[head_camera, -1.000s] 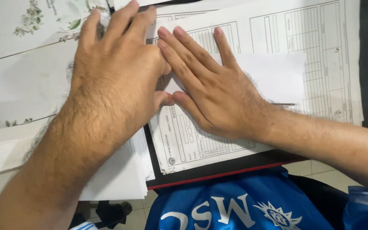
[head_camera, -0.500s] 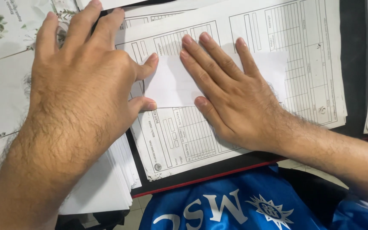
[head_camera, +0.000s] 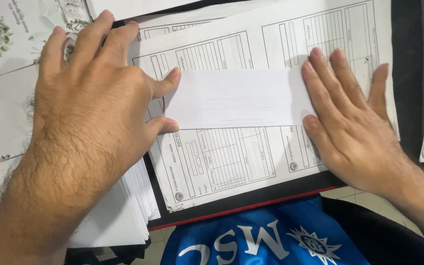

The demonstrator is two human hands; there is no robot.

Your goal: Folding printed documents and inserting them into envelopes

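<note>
Both hands lie flat and spread on the work. With my left hand (head_camera: 92,103) I pin the left end of the folded white strip (head_camera: 236,98) between thumb and forefinger tips; my right hand (head_camera: 352,118) presses its right end. It rests on printed forms (head_camera: 222,152). For a sharp crease, I'd judge firm, even pressure best.

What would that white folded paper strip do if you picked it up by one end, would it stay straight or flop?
The white paper strip would probably droop, since it looks thin and lies flat. It likely weighs almost nothing. It may slide easily over the printed forms, as the left hand and right hand both press its ends.
</note>
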